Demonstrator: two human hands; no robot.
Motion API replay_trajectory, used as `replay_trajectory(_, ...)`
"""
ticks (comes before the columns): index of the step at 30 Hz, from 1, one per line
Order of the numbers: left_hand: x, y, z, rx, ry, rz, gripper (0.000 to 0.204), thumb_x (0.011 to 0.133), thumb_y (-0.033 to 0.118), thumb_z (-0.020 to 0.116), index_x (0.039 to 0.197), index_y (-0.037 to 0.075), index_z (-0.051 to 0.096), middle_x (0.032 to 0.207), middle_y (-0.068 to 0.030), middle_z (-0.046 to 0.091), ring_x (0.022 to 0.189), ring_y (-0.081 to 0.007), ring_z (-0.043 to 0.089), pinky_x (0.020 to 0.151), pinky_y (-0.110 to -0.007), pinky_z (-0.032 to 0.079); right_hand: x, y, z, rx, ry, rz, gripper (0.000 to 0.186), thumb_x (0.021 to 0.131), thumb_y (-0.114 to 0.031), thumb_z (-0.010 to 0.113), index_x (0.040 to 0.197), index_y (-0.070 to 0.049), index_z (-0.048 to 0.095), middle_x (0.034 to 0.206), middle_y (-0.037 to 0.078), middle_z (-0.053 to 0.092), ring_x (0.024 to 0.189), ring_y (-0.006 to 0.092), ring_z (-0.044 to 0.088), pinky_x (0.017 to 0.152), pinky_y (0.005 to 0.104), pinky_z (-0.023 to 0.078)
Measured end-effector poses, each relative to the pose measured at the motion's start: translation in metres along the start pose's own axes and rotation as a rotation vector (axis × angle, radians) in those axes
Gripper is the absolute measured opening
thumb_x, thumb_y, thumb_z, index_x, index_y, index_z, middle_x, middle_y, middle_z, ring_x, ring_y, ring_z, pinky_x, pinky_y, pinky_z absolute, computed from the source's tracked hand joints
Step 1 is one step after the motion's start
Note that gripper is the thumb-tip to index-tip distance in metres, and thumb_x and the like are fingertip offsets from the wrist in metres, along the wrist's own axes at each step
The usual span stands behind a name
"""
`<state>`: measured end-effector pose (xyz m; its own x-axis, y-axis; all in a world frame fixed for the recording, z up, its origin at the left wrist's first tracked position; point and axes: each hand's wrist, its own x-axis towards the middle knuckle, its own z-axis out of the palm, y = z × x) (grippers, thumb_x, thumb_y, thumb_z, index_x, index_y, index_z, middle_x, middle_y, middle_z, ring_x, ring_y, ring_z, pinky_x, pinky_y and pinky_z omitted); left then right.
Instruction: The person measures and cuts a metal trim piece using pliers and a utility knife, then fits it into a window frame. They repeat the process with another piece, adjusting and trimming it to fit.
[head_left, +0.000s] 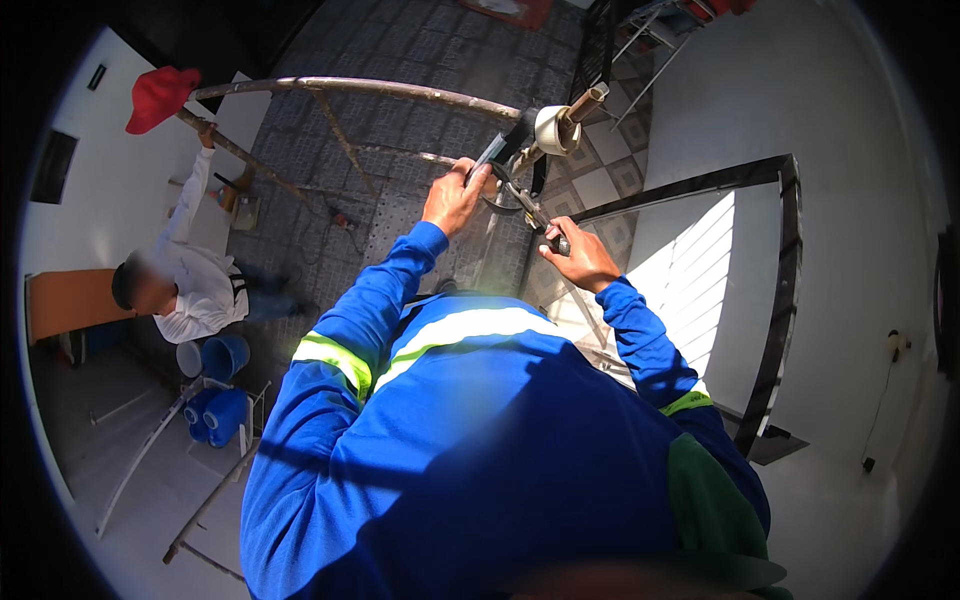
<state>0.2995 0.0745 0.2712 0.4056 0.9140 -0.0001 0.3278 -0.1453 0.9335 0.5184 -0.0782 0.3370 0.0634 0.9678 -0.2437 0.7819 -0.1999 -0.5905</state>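
Both of my arms, in blue sleeves with reflective bands, reach forward to the scaffold frame (400, 92). My left hand (456, 200) is closed on a dark strap (520, 128) by the pole; a small grey-blue flat piece (491, 150) shows above its fingers. My right hand (584, 258) grips the dark end of a slim metal tool (531, 208), whose exact kind I cannot make out. The tool slants up toward my left hand. Just beyond them, a white roll (553, 131) sits around the pole end (590, 101).
At left, a person in a white shirt (205, 290) holds the scaffold's other side, where a red cap (160, 98) hangs. Blue containers (222, 415) and a bucket (226, 355) stand below. A dark metal frame (785, 290) rises at right, beside a white wall (850, 120).
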Motion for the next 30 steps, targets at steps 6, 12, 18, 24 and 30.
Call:
replay_trajectory(6,0.002,-0.011,0.002,0.051,-0.074,0.104,0.044,0.1,0.049,0.05,0.107,0.005,0.053,0.094,-0.0297,0.067,0.096,-0.0488,0.063,0.079,-0.05,0.05,0.001,0.003,0.009,-0.076,0.053,0.044,0.042,0.082,-0.034,0.073,0.116,-0.015,0.058,0.1,0.018,0.072,0.095,0.0409,0.067,0.081,0.0479,0.052)
replay_trajectory(12,0.004,-0.013,0.007,0.068,-0.079,0.083,0.035,0.097,0.038,0.059,0.105,0.005,0.053,0.096,-0.0295,0.066,0.096,-0.049,0.063,0.08,-0.051,0.049,0.002,0.012,0.013,-0.168,0.113,0.052,0.033,0.081,-0.027,0.074,0.108,-0.015,0.062,0.094,0.012,0.073,0.09,0.0394,0.067,0.077,0.0471,0.053)
replay_trajectory(18,0.01,-0.027,0.018,0.199,-0.033,0.007,0.03,0.093,0.027,0.067,0.107,0.006,0.051,0.095,-0.0284,0.066,0.097,-0.0495,0.062,0.079,-0.052,0.049,0.009,0.03,0.029,-0.239,0.173,0.055,0.029,0.082,-0.026,0.074,0.106,-0.015,0.064,0.093,0.012,0.073,0.087,0.0407,0.067,0.076,0.0474,0.054)
replay_trajectory(24,0.035,-0.065,0.027,0.227,-0.127,-0.162,0.033,0.09,0.009,0.063,0.123,0.014,0.06,0.106,-0.0222,0.067,0.109,-0.0435,0.062,0.085,-0.045,0.05,0.022,0.025,0.029,-0.061,0.049,-0.006,0.045,0.084,-0.037,0.076,0.117,-0.008,0.063,0.098,0.015,0.072,0.082,0.0321,0.071,0.075,0.0416,0.056)
replay_trajectory(30,0.048,-0.079,0.013,-0.177,-0.325,-0.28,0.014,0.1,0.018,0.058,0.104,0.005,0.063,0.066,-0.0028,0.058,0.053,-0.0117,0.054,0.047,-0.032,0.046,0.026,0.013,0.008,0.053,-0.278,0.148,0.064,0.087,-0.049,0.071,0.131,-0.003,0.059,0.093,0.014,0.07,0.087,0.0216,0.07,0.079,0.0364,0.053)
